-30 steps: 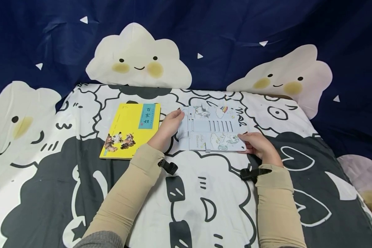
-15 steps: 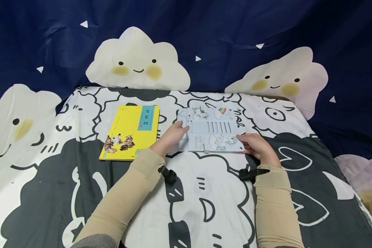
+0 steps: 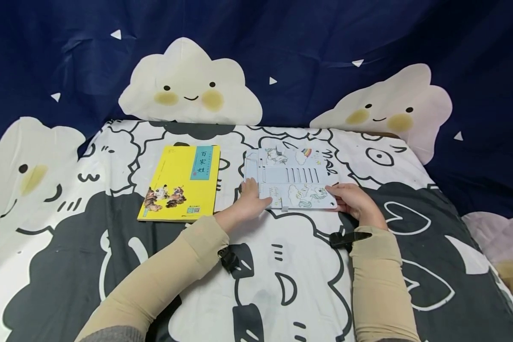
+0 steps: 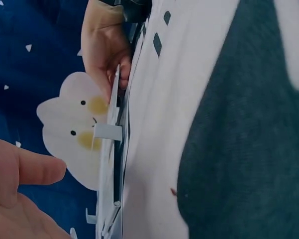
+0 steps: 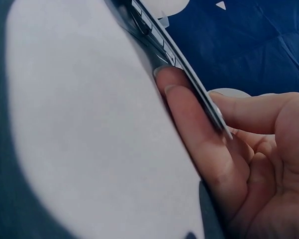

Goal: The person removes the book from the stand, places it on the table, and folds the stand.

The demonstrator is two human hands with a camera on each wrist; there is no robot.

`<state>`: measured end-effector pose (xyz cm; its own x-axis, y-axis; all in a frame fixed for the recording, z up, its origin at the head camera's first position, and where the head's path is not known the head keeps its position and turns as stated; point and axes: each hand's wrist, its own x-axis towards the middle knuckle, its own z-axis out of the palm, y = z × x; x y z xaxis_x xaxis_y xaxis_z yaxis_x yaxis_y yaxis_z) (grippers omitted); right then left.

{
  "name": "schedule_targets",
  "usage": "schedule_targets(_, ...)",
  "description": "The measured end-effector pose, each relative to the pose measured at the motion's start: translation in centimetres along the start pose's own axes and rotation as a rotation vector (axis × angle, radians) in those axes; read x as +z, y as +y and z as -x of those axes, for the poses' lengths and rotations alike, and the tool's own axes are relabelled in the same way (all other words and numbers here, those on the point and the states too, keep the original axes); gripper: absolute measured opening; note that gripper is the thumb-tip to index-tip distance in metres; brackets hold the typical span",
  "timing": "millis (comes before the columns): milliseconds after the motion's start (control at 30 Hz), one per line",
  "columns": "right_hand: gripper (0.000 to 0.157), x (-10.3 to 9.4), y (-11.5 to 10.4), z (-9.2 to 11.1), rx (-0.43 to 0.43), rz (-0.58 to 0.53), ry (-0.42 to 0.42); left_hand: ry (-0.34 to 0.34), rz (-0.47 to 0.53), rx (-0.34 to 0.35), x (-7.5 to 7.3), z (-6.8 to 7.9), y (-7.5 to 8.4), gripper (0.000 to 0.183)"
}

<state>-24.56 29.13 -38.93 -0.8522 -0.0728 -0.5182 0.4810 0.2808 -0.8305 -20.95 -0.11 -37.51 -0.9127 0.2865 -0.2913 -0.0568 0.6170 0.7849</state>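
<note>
A pale blue folding book stand [image 3: 297, 195] with unicorn drawings, a rainbow and a row of slots lies on the bed cover in the head view. My right hand [image 3: 354, 199] pinches its lower right corner, thumb on top and fingers underneath, as the right wrist view shows on the stand's edge [image 5: 194, 79]. At the stand's lower left corner is my left hand [image 3: 251, 202], its fingers extended and thumb pointing right. In the left wrist view the left thumb [image 4: 42, 168] stands out straight, beside the stand's small page clip [image 4: 108, 132]. Whether the left fingertips touch the stand is unclear.
A yellow book [image 3: 179, 166] with a blue title label lies flat to the left of the stand. The cover [image 3: 299, 256] beneath carries black-and-white cartoon shapes. Behind it hangs a dark blue cloth [image 3: 290, 38] with smiling clouds.
My left hand has moved from the stand's upper left edge down to its lower left corner and let go of that edge. The right hand keeps its pinch; the stand stays nearly in place.
</note>
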Motion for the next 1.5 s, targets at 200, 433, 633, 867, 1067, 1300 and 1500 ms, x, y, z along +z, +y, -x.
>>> schedule_targets(200, 0.041, -0.1, 0.0, 0.0, -0.003, 0.028, 0.008, -0.020, -0.055, 0.028, 0.0, -0.2, 0.0, 0.082)
schedule_targets(433, 0.038, -0.1, 0.1, 0.0, -0.010, 0.034, -0.004, -0.071, -0.277, 0.047, 0.2, -0.6, 0.0, 0.080)
schedule_targets(633, 0.036, 0.0, 0.0, 0.1, -0.010, 0.034, 0.002, -0.116, -0.466, 0.053, 0.8, -0.3, 0.4, 0.081)
schedule_targets(867, 0.033, 0.0, 0.0, 0.1, -0.006, 0.031, 0.013, -0.136, -0.461, 0.051, 0.5, -0.3, 0.6, 0.081)
schedule_targets(1067, 0.030, -0.2, 0.1, 0.2, -0.007, 0.019, 0.004, -0.180, -0.386, 0.039, -0.1, -0.6, 0.7, 0.084)
schedule_targets(1300, 0.032, -0.1, 0.2, 0.1, -0.016, 0.027, -0.002, -0.140, -0.524, 0.062, -0.1, -0.8, 1.0, 0.093)
schedule_targets(1500, 0.036, -0.1, 0.2, 0.0, -0.022, 0.018, -0.016, -0.118, -0.597, 0.112, 0.4, -1.6, 1.4, 0.104)
